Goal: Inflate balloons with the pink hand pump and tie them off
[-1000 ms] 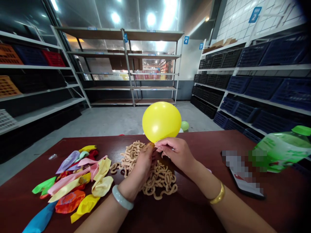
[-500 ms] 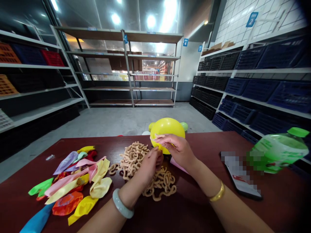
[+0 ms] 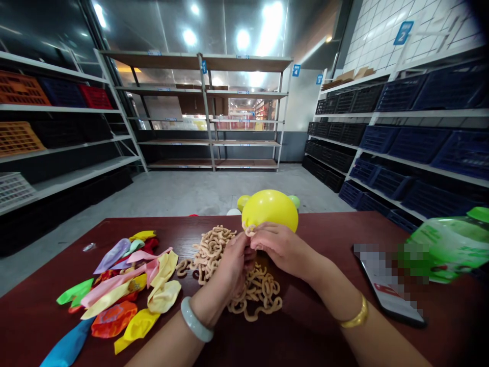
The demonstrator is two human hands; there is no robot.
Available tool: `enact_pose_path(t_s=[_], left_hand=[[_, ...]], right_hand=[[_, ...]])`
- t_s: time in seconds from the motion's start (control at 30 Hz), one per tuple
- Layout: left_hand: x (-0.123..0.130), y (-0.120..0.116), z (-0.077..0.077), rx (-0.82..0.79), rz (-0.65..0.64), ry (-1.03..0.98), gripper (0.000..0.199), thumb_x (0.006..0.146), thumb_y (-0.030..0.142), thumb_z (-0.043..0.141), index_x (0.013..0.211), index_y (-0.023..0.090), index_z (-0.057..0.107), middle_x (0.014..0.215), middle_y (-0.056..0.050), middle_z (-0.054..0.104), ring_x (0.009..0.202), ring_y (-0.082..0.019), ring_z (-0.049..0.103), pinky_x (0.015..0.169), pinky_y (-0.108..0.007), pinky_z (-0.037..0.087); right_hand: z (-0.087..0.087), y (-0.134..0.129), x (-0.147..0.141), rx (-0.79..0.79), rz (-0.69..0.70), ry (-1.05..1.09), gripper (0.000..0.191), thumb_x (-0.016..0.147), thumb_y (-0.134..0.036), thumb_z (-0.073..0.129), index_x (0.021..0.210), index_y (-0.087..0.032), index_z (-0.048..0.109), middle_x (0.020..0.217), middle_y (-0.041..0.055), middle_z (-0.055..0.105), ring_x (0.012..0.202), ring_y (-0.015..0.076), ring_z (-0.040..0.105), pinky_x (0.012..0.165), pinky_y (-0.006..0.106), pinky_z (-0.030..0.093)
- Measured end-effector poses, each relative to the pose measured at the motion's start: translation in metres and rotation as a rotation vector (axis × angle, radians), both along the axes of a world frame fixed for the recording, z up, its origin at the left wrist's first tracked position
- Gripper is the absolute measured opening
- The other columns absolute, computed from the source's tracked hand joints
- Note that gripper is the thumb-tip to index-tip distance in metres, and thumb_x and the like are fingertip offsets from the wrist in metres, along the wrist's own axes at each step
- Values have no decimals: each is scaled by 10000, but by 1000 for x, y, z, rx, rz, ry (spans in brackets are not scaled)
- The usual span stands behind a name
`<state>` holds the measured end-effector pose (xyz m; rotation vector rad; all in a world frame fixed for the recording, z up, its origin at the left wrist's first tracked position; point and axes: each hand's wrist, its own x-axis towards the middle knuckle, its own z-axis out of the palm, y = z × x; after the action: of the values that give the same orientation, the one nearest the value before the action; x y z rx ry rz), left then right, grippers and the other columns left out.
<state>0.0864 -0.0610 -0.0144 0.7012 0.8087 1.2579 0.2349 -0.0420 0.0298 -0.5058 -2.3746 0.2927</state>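
Observation:
In the head view an inflated yellow balloon (image 3: 270, 210) sits just beyond my hands. My left hand (image 3: 232, 260) is closed in a pinch at the balloon's near end, its neck hidden by the fingers. Bent over the same spot, my right hand (image 3: 280, 250) presses its fingertips against the left ones. A tan curly strand (image 3: 250, 231) shows at the right fingertips. Under and beside my left wrist lies a pile of similar tan strands (image 3: 214, 247), with a second clump (image 3: 263, 293) nearer me.
Many-coloured uninflated balloons (image 3: 126, 285) lie at the left of the dark red table (image 3: 317, 331). A phone (image 3: 389, 288) and a green-filled bottle (image 3: 446, 244) are at the right. More balloons (image 3: 243, 203) show past the far edge. Shelves with crates (image 3: 401, 145) stand around.
My right hand has come down and in, so its fingers now meet my left hand at the balloon's near end. The whole view has shifted slightly.

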Motion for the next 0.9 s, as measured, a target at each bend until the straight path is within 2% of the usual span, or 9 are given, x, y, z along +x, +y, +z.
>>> enact_pose_path(t_s=[0.07,0.17,0.23,0.3,0.4,0.47,0.6,0.7,0.9], left_hand=[[-1,2,-2,-25,21,-7,378,717,449,734,718,183,466,577,70,371,472,-49,281,443,-180,159],[-3,2,-2,-50,4,-54,381,696,475,711,693,178,472,580,59,404,473,-52,293,438,-178,160],[-6,1,-1,-43,-39,-71,446,688,560,702,684,174,478,592,45,429,489,-59,314,441,-180,179],[-8,0,1,-27,-97,-59,576,664,715,672,686,170,487,600,37,434,502,-63,320,444,-182,180],[-9,-1,3,-14,-116,-27,725,585,880,586,688,172,474,582,46,398,492,-57,285,443,-186,146],[-7,0,2,-32,-89,4,686,608,836,631,699,177,464,559,62,362,473,-49,248,443,-192,124],[-5,4,-2,-28,-28,24,502,686,591,763,742,176,487,560,70,383,455,-43,266,446,-196,131],[-11,10,0,-14,53,22,461,705,550,752,723,173,487,567,61,414,454,-49,310,438,-196,163],[-32,23,9,70,131,2,430,777,416,646,615,210,305,546,84,263,443,-48,214,415,-196,156]], right_hand=[[0,-1,0,8,-9,-62,219,958,-78,459,884,-191,630,964,57,698,1006,193,610,941,351,481],[3,-4,1,22,-43,-123,225,928,-36,475,880,-184,638,961,61,692,1017,196,591,936,344,476],[6,-6,2,22,-53,-138,232,918,-20,476,883,-180,640,965,63,691,1019,193,588,930,335,475],[8,-7,3,18,-59,-149,234,921,-18,472,891,-179,639,968,62,690,1017,190,587,923,326,475],[8,-8,4,13,-60,-164,227,928,-24,472,896,-183,631,980,56,688,1021,189,584,918,321,476],[6,-7,4,18,-59,-179,220,922,-21,480,904,-183,628,994,57,685,1034,193,582,924,327,475],[3,-7,2,29,-57,-198,220,909,-19,492,921,-187,632,1015,62,686,1068,203,576,936,345,474],[4,-8,1,27,-45,-151,241,913,-15,469,927,-186,638,986,59,693,1040,194,589,911,331,481],[-3,0,7,61,-227,-73,196,932,-91,490,942,-177,666,919,77,717,876,207,635,778,336,493]])
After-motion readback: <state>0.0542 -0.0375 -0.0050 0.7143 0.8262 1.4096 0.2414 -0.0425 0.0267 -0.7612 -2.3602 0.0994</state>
